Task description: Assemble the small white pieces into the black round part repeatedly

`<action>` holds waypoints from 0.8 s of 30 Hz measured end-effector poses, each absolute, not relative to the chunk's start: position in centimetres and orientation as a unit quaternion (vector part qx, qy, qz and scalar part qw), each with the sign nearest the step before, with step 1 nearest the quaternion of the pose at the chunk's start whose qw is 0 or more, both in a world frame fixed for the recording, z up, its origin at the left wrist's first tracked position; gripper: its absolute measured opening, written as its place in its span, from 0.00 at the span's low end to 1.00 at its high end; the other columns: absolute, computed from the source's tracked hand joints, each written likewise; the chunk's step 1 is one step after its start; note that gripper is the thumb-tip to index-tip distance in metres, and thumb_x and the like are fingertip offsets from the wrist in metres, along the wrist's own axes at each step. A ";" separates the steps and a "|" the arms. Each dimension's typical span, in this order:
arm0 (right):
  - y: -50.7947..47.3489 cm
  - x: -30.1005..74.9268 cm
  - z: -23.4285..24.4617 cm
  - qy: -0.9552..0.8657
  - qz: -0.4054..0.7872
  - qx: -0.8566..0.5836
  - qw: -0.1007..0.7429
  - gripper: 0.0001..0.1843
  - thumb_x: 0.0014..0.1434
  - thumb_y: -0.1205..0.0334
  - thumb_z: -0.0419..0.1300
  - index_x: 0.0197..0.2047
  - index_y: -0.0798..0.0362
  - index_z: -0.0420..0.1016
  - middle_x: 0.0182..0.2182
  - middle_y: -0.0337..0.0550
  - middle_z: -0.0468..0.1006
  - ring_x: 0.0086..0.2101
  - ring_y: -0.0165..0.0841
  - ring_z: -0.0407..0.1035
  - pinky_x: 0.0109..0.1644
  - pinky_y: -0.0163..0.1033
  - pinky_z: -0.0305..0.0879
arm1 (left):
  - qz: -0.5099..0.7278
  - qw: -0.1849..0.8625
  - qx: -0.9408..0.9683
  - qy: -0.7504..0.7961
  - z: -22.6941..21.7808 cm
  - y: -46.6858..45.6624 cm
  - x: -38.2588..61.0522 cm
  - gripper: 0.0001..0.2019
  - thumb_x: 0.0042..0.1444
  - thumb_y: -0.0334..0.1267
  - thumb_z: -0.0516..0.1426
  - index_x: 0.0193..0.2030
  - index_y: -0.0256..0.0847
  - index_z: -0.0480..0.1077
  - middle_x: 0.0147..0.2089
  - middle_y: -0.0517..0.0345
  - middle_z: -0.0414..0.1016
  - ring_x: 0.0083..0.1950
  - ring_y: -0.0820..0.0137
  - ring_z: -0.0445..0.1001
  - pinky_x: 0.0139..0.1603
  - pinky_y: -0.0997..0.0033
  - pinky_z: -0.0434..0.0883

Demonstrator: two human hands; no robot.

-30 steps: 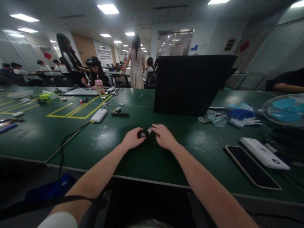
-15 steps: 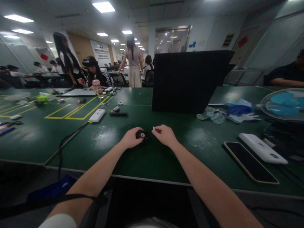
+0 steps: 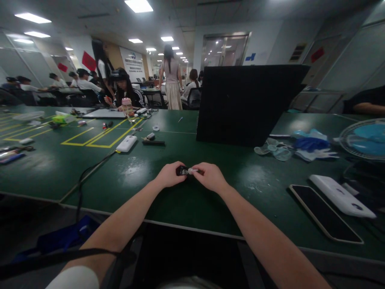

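My left hand [image 3: 169,175] is closed around a small black part [image 3: 181,170] with a pale round face, held just above the dark green table [image 3: 126,176]. My right hand [image 3: 209,176] pinches a tiny white piece [image 3: 190,171] between thumb and fingertips, and that piece touches the right side of the black part. Both hands meet at the middle of the table, a little in front of an upright black panel [image 3: 246,104].
A phone [image 3: 325,212] and a white power bank [image 3: 341,195] lie at the right, near a blue fan [image 3: 365,138], gloves [image 3: 309,144] and clear goggles [image 3: 272,150]. A white device [image 3: 126,143] with a cable lies to the left by yellow tape lines. Several people sit and stand behind.
My right hand drew the white piece away from the black part half a second ago and has now brought it back against it. The view shifted slightly.
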State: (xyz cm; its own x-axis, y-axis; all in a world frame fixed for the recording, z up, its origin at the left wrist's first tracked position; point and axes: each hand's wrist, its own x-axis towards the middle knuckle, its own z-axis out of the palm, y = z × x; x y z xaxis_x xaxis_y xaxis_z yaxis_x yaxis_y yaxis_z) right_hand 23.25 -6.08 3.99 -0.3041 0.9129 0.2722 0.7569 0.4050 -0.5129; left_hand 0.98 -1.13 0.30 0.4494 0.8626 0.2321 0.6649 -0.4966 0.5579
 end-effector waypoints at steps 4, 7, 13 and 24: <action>-6.2 23.3 4.2 -0.797 0.108 -0.520 0.287 0.14 0.67 0.54 0.58 0.45 0.49 0.83 0.39 0.44 0.82 0.35 0.34 0.73 0.39 0.40 0.68 | 0.253 0.194 0.831 0.456 0.2 -1.1 1.0 0.20 0.51 0.43 0.64 0.52 0.46 0.74 0.44 0.59 0.81 0.43 0.64 0.79 0.46 0.65 0.74; -6.5 23.3 4.5 -0.785 0.093 -0.512 0.335 0.15 0.68 0.53 0.57 0.44 0.51 0.82 0.38 0.45 0.82 0.34 0.34 0.74 0.38 0.40 0.69 | 0.246 0.201 0.831 0.456 0.1 -1.1 1.0 0.21 0.51 0.43 0.64 0.53 0.47 0.73 0.44 0.58 0.81 0.43 0.64 0.79 0.46 0.66 0.74; -6.4 23.2 4.3 -0.790 0.124 -0.495 0.339 0.15 0.68 0.51 0.58 0.40 0.50 0.83 0.35 0.43 0.82 0.34 0.34 0.74 0.38 0.40 0.70 | 0.253 0.218 0.829 0.449 0.0 -1.1 1.1 0.21 0.51 0.44 0.64 0.53 0.47 0.74 0.45 0.59 0.81 0.44 0.65 0.79 0.47 0.65 0.74; -5.0 23.2 3.0 -0.713 0.206 -0.622 0.250 0.35 0.64 0.31 0.50 0.23 0.52 0.73 0.20 0.40 0.72 0.20 0.30 0.63 0.25 0.38 0.58 | 0.250 0.253 0.827 0.436 0.1 -0.9 1.1 0.22 0.49 0.43 0.65 0.53 0.46 0.74 0.46 0.58 0.81 0.44 0.65 0.79 0.48 0.64 0.74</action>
State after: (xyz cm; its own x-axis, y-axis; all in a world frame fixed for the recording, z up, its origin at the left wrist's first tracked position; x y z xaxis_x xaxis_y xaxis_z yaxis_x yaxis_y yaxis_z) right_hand 23.23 -5.03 3.05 -0.1012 0.9898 0.0999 0.7841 0.1411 -0.6044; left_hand 1.15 -0.94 0.07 0.4959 0.8469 0.1920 0.5942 -0.4921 0.6362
